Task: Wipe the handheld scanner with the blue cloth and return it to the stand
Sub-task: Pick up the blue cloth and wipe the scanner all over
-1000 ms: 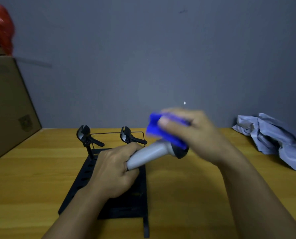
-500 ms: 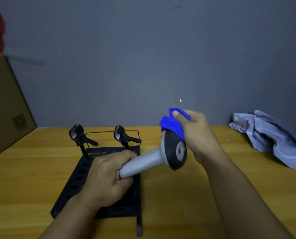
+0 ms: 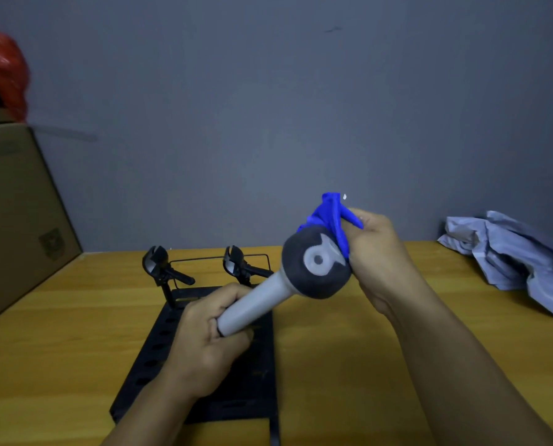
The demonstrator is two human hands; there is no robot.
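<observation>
The handheld scanner (image 3: pixel 314 263) has a grey handle and a dark round head with a grey ring on the side facing me. My left hand (image 3: pixel 209 339) grips the handle's lower end and holds the scanner tilted up to the right, above the stand. My right hand (image 3: pixel 376 252) holds the bunched blue cloth (image 3: pixel 331 215) against the top and far right side of the head. The black stand (image 3: pixel 159 342) lies flat on the wooden table (image 3: pixel 59 333), with two black clips (image 3: pixel 157 263) upright at its far edge; my left hand hides its middle.
A cardboard box (image 3: pixel 17 214) stands at the left table edge, with a red bag (image 3: pixel 3 64) on top. A crumpled grey-blue cloth (image 3: pixel 513 252) lies at the far right. A grey wall (image 3: pixel 268 107) closes the back.
The scanner head has turned so its ringed side faces me. The blue cloth has slid from over the head's top to its upper right side. My left hand keeps its grip.
</observation>
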